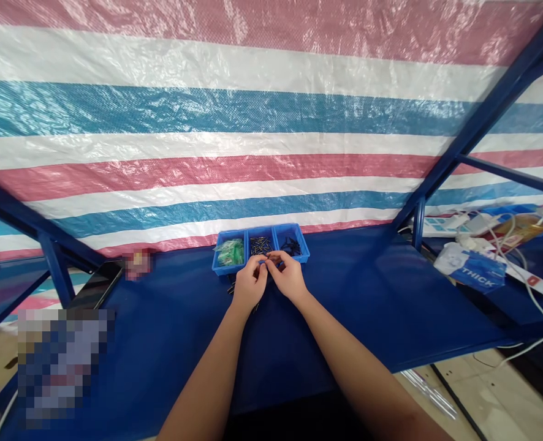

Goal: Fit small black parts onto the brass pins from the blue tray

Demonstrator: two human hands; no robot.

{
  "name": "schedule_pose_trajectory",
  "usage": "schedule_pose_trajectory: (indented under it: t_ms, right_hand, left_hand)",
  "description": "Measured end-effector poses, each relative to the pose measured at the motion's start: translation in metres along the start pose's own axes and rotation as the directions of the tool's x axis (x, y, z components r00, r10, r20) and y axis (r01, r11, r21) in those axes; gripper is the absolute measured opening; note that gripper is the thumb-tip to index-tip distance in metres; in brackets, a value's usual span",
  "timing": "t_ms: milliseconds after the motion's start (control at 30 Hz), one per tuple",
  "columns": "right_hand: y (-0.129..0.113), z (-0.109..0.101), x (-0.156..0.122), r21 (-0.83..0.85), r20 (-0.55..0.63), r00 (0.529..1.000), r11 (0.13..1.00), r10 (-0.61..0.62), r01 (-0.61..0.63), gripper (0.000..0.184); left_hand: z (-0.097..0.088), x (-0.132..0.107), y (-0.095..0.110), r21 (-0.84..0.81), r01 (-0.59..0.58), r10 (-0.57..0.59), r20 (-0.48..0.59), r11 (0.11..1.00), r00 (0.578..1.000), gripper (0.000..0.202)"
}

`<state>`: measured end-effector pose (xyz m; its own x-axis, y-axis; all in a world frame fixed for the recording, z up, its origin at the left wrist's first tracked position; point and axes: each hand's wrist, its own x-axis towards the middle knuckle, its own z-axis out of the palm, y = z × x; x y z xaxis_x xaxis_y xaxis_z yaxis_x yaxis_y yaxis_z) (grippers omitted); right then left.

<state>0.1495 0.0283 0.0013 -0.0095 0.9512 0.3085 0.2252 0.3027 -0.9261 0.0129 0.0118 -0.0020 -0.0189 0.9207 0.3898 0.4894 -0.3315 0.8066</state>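
both hands are over the blue table (363,288), near its middle, in front of a row of three blue bins that stand side by side close to the striped sheet (271,116). the left hand (252,278) and the right hand (288,277) come together at the fingertips, just at the front edge of the middle bin (259,232). on each hand the fingers are curled in, with the thumb drawn close to the forefinger. whatever may be pinched there is too small and too covered to make out, so i cannot tell if either hand has hold of a part.

the left bin (228,269) holds a green and clear packet (235,251). the middle bin has a heap of small dark and brassy pins (260,245), and the right bin (304,258) holds black parts (291,246). a few dark bits (231,285) lie on the table beside the left hand, partly hidden by it.

well off to the left, a dark phone (100,285) lies near the frame post (57,269). far right, past the other post (476,125), are a blue and white pack (471,267), a white power strip (535,280) and loose cables.
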Motion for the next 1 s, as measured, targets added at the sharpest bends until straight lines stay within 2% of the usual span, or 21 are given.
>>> schedule_pose_trajectory:
  t_ms: [267, 600, 1000]
  right_hand:
    - [0.0001, 0.0025, 0.0012, 0.123, 0.009, 0.999, 0.991, 0.050, -0.051, 0.030]
    - [-0.0019, -0.0009, 0.0021, 0.036, -0.003, 0.999, 0.999, 0.037, -0.036, 0.028]
    - [-0.0013, -0.0006, 0.0005, 0.015, -0.002, 1.000, 1.000, 0.017, -0.017, 0.029]
  left_hand:
    - [0.0014, 0.0007, -0.0025, 0.010, -0.022, 0.022, 0.000, 1.000, 1.000, 0.024]
    - [-0.0020, 0.0039, 0.0002, 0.050, 0.035, -0.033, -0.043, 0.998, 0.999, 0.033]
    - [-0.0026, 0.0028, 0.0027, 0.080, 0.028, -0.027, -0.024, 0.996, 0.999, 0.034]
